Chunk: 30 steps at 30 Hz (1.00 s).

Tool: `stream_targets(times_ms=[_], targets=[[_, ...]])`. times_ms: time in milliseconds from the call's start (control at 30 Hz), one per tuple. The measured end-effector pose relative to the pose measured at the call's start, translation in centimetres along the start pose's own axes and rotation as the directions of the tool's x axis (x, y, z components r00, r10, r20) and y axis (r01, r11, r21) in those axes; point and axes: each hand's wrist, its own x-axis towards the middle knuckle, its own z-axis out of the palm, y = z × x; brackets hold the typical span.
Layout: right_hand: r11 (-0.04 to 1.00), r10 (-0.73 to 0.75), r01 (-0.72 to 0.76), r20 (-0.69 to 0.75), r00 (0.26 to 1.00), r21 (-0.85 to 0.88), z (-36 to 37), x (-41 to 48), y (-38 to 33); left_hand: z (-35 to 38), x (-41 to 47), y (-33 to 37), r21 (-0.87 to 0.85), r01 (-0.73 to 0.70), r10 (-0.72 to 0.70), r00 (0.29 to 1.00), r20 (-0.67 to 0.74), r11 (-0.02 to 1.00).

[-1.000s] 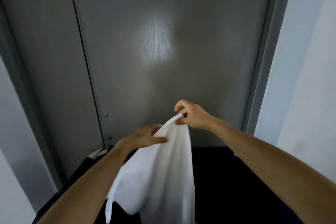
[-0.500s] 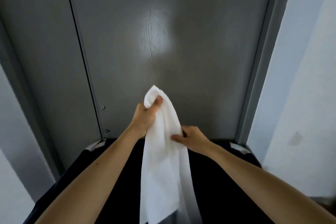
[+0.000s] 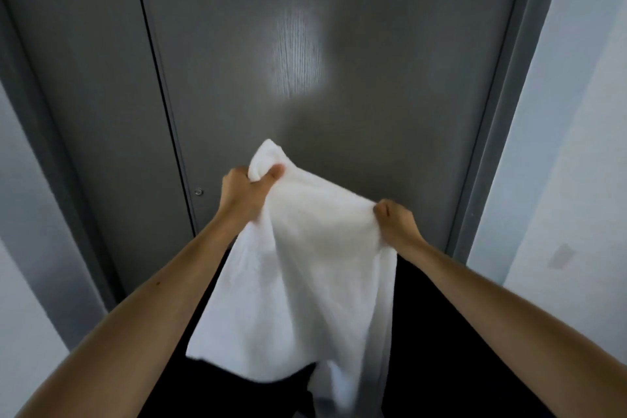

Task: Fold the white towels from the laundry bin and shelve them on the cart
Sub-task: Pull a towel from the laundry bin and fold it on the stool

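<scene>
Towel (image 3: 305,265) is up in front of the grey door (image 3: 339,44), stretched between both hands. Left grip (image 3: 246,193) has one top corner bunched in a fist, right grip (image 3: 395,219) pinches the top edge slightly lower, and the rest just hangs below them.

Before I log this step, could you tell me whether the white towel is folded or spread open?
Spread open: the white towel hangs loose from its top edge, gripped apart by the left hand and right hand.
</scene>
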Motion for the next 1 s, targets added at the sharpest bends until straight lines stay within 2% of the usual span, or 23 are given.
stream_targets(times_ms=[100,167,200,267,300,367,433,467,533,600,667,733,767,800,867,933,1000], targets=[[0.980,-0.127,0.145,-0.132,0.983,0.137,-3.3,1.9,-4.8,-1.1,2.4,1.6,-0.147,0.031,-0.045,0.995,-0.091,0.989],[0.960,-0.267,0.272,-0.079,0.961,0.064,-5.3,2.4,-7.0,-1.8,3.2,1.8,-0.196,0.068,-0.086,0.992,-0.088,0.978],[0.955,-0.295,0.295,0.000,0.956,-0.026,-5.6,2.5,-7.0,-1.9,3.2,1.2,-0.190,0.091,-0.104,0.993,-0.059,0.978],[0.902,-0.250,0.307,0.213,0.945,-0.303,-4.7,2.2,-5.4,-1.7,1.9,-0.7,-0.090,0.092,-0.094,0.995,-0.019,0.992],[0.865,-0.203,0.318,0.309,0.929,-0.388,-4.0,1.7,-4.0,-1.3,0.8,-1.6,-0.028,0.094,-0.094,0.996,-0.002,0.995],[0.855,-0.149,0.326,0.412,0.899,-0.402,-2.7,0.4,-1.1,-0.5,-0.8,-2.6,0.053,0.101,-0.102,0.995,0.016,0.993],[0.878,-0.087,0.269,0.420,0.903,-0.395,-1.7,-0.6,1.2,0.2,-1.5,-2.7,0.161,0.104,-0.119,0.989,0.084,0.981],[0.891,-0.044,0.217,0.399,0.916,-0.400,-1.3,-0.8,2.2,0.4,-1.7,-2.4,0.191,0.122,-0.154,0.975,0.163,0.974],[0.903,0.029,0.125,0.349,0.937,-0.412,-0.1,-1.0,3.6,1.1,-1.8,-1.9,0.038,0.272,-0.271,0.911,0.313,0.961],[0.929,0.043,0.091,0.349,0.936,-0.359,1.3,-1.6,3.3,2.0,-2.3,-1.5,-0.233,0.511,-0.405,0.831,0.382,0.827],[0.988,0.024,0.030,0.353,0.935,-0.149,2.4,-3.0,1.5,2.9,-3.2,-1.6,-0.436,0.667,-0.491,0.743,0.455,0.604],[0.983,0.040,-0.105,0.376,0.926,0.152,2.9,-4.6,-0.9,3.3,-3.8,-2.2,-0.579,0.731,-0.500,0.676,0.542,0.361],[0.964,0.019,-0.120,0.392,0.920,0.236,2.9,-5.3,-1.9,3.4,-4.0,-2.6,-0.622,0.740,-0.501,0.652,0.569,0.257],[0.957,-0.015,-0.106,0.411,0.911,0.270,3.1,-5.7,-2.5,3.5,-4.2,-3.0,-0.649,0.735,-0.504,0.643,0.577,0.196],[0.959,-0.066,-0.071,0.458,0.886,0.276,3.6,-6.5,-2.7,3.7,-4.8,-3.2,-0.666,0.722,-0.504,0.653,0.565,0.190],[0.985,-0.072,-0.008,0.454,0.888,0.171,4.7,-7.1,-1.9,4.3,-5.2,-3.1,-0.682,0.700,-0.461,0.687,0.561,0.212],[0.997,-0.036,0.002,0.408,0.912,0.082,5.5,-7.4,-0.8,4.5,-5.6,-2.7,-0.705,0.697,-0.425,0.681,0.596,0.128]])
